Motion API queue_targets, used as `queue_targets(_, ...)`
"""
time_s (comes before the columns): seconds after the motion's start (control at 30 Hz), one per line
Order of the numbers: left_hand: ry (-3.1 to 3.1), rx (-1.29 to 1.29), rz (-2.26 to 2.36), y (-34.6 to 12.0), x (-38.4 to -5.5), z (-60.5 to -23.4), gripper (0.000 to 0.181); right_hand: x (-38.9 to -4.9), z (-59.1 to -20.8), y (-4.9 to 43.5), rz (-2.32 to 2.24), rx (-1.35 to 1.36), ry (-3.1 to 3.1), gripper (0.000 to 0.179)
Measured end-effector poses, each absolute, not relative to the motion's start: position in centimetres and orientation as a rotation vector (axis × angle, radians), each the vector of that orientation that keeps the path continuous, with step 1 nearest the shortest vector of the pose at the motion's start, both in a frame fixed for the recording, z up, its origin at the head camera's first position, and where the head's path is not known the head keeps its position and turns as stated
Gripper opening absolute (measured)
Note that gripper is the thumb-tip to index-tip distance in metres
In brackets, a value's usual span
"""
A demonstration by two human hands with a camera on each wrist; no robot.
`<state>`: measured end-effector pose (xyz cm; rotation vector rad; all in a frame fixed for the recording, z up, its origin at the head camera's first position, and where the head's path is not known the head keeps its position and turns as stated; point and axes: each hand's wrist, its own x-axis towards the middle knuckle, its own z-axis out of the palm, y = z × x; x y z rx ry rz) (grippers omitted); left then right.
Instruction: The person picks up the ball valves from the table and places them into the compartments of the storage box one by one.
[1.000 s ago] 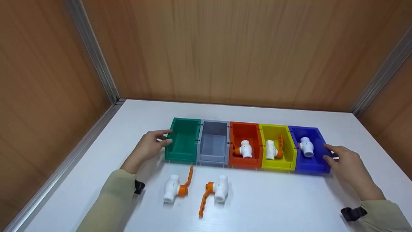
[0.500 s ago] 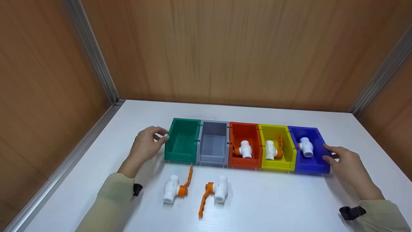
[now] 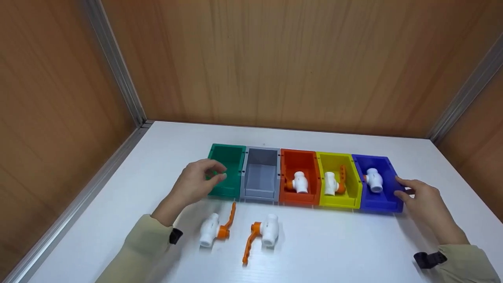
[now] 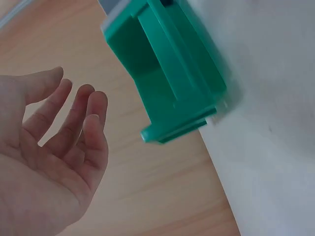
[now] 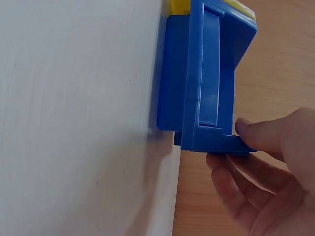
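Fingers (image 4: 96,135) of the left hand (image 3: 191,182) curve loosely with the thumb apart, holding nothing. This hand is well to the left of the red bin (image 3: 299,199), past the gray bin (image 3: 259,193). In the head view it covers part of the green bin (image 3: 232,155); the left wrist view shows a gap between fingertips and bin.

Far to the right of the red bin, the right hand (image 3: 426,202) pinches the outer side wall of the blue bin (image 3: 381,206) between thumb and bent fingers.

The red bin is the middle one of five set side by side on the white bench (image 3: 334,255). Gray adjoins it on the left, with green at that end; the yellow bin (image 3: 340,203) adjoins it on the right, with blue at the far end.

One white valve (image 3: 301,182) lies inside the red bin, a second valve (image 3: 330,184) to its right in the yellow, and a third valve (image 3: 375,180) further right in the blue.

Two loose valves lie nearer the viewer than the red bin: an orange-handled valve (image 3: 210,231) well to its left, and another valve (image 3: 270,231) just left of it.
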<state>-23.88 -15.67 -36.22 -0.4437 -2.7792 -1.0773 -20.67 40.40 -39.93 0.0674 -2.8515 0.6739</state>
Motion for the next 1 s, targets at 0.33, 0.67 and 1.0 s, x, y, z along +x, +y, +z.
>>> queue_targets(0.33, -2.9, -0.641, -1.209, -12.6, -21.9, -36.9, 0.027, -20.7, -39.9, 40.7, 0.724, 0.039, -2.887, 0.052)
queue_targets(0.67, -3.131, -0.747, -1.271, -9.1, -20.5, -38.3, 0.046, -20.7, -39.8, 41.2, 0.744, 0.036, -2.894, 0.052)
queue_targets(1.0, -3.253, -0.76, -1.135, -6.9, -19.3, -39.3, 0.066, -20.9, -39.4, 41.2, 0.746, 0.034, -2.899, 0.053)
